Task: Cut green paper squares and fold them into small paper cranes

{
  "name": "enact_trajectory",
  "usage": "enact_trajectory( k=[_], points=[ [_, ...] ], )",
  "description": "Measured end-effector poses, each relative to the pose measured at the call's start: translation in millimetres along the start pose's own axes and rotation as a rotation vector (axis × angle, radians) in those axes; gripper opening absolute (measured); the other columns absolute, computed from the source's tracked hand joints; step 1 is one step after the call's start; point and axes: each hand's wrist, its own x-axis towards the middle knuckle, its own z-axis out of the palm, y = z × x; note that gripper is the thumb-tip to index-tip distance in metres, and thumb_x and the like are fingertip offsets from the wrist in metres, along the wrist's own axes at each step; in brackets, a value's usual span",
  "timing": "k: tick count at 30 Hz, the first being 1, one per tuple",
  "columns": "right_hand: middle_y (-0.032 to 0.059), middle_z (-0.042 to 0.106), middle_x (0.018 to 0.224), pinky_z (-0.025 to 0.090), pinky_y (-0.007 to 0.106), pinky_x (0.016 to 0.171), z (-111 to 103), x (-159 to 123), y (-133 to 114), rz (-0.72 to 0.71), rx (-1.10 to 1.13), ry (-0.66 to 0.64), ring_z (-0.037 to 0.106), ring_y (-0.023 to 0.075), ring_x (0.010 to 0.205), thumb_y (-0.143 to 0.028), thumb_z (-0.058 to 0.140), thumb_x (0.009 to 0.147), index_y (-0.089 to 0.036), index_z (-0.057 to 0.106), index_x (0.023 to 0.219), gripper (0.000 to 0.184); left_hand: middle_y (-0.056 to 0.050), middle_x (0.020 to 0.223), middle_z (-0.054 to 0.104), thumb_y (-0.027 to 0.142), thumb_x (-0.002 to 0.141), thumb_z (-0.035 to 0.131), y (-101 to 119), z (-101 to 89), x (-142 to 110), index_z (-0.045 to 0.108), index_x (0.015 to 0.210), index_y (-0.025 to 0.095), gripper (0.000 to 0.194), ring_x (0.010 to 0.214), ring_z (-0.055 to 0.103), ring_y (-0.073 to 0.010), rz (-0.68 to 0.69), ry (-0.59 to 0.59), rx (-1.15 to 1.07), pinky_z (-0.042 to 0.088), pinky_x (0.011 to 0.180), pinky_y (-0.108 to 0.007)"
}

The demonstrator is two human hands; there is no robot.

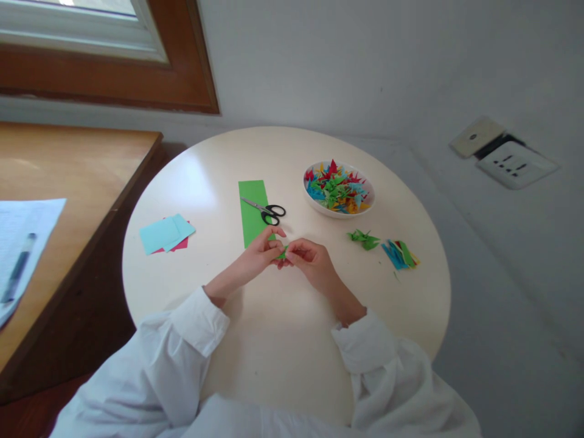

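Between my two hands is a small folded piece of green paper [282, 253], mostly covered by the fingers. My left hand [263, 249] pinches it from the left, and my right hand [308, 258] grips its other side with thumb and fingertips. Just beyond the left hand lies a green paper strip [253, 210]. Black-handled scissors [267, 210] rest across that strip, blades pointing left. A few folded green paper cranes [364, 239] sit to the right of my right hand.
A white bowl [335, 214] full of colourful paper cranes stands at the back right of the round table [274, 340]. Paper scraps [400, 254] lie at right, light-blue paper sheets [166, 233] at left. A wooden desk [91, 158] holds a pen [19, 267] on paper.
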Motion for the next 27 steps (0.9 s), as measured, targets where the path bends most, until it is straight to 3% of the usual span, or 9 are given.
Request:
enact_trajectory(
  k=[4,8,12,17,24,27],
  points=[
    [-0.0022,0.060,0.060,0.049,0.028,0.060,-0.1,-0.2,5.5,-0.052,-0.093,0.102,0.059,0.0120,0.057,-0.032,0.067,0.068,-0.019,0.057,0.068,0.017,0.005,0.060,0.059,0.027,0.075,0.061,-2.4,-2.0,1.9,0.041,0.094,0.019,0.029,0.056,0.059,-0.0109,-0.003,0.116,0.011,0.047,0.063,-0.028],
    [-0.0008,0.060,0.066,0.048,0.027,0.062,-2.8,-0.9,10.5,-0.137,-0.241,0.159,0.058,0.0125,0.062,-0.027,0.064,0.071,-0.019,0.059,0.070,0.009,0.004,0.057,0.061,0.027,0.066,0.070,-0.3,-1.6,2.8,0.044,0.088,0.017,0.035,0.050,0.058,-0.0108,-0.007,0.209,0.044,0.047,0.055,-0.025],
    [0.0010,0.060,0.070,0.046,0.028,0.061,-6.1,-1.2,9.3,-0.213,-0.375,0.128,0.056,0.0138,0.065,-0.023,0.061,0.074,-0.021,0.062,0.072,0.003,0.004,0.055,0.061,0.028,0.063,0.072,3.2,-0.8,2.4,0.045,0.084,0.016,0.035,0.046,0.055,-0.0090,-0.003,0.234,0.101,0.044,0.051,-0.023],
    [0.0014,0.060,0.069,0.042,0.027,0.058,-6.9,-0.8,3.7,-0.272,-0.535,0.110,0.053,0.0138,0.064,-0.020,0.058,0.075,-0.021,0.061,0.067,0.008,0.004,0.055,0.061,0.025,0.065,0.070,4.3,0.1,1.6,0.046,0.084,0.017,0.032,0.046,0.055,-0.0089,0.041,0.213,0.179,0.044,0.050,-0.022],
    [0.0008,0.060,0.072,0.044,0.027,0.057,-7.6,-0.6,8.3,-0.204,-0.435,0.131,0.055,0.0120,0.060,-0.020,0.057,0.076,-0.020,0.061,0.072,0.006,0.002,0.058,0.057,0.015,0.070,0.058,4.9,1.7,1.7,0.054,0.069,0.014,0.004,0.052,0.055,-0.0087,0.129,0.184,0.348,0.044,0.052,-0.021],
    [-0.0003,0.060,0.067,0.046,0.026,0.056,-5.5,-0.8,6.3,-0.160,-0.346,0.176,0.054,0.0115,0.056,-0.021,0.061,0.072,-0.020,0.060,0.070,0.002,0.000,0.058,0.060,0.012,0.068,0.056,5.2,2.3,0.8,0.058,0.072,0.014,0.005,0.055,0.058,-0.0104,0.118,0.212,0.392,0.045,0.053,-0.021]
  ],
)
